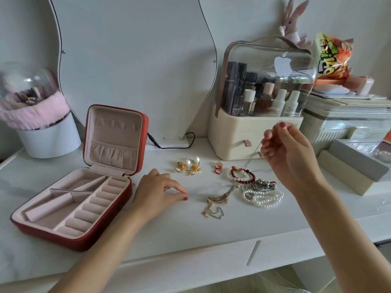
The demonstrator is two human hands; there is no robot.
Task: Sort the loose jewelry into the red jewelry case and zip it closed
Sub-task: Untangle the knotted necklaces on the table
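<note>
Pinching a thin silver chain necklace point(252, 153) w/ right hand point(289, 153), raised above the white tabletop point(190, 229); chain hangs down toward the jewelry pile. Left hand point(157, 189) low on tabletop, fingertips pinching the chain's other end, just right of the open red zip jewelry case w/ pink lining point(80, 187). Pearl earrings point(189, 164), red bead bracelet point(243, 175), white pearl strand point(263, 197), gold chain point(215, 205) loose btwn hands.
</note>
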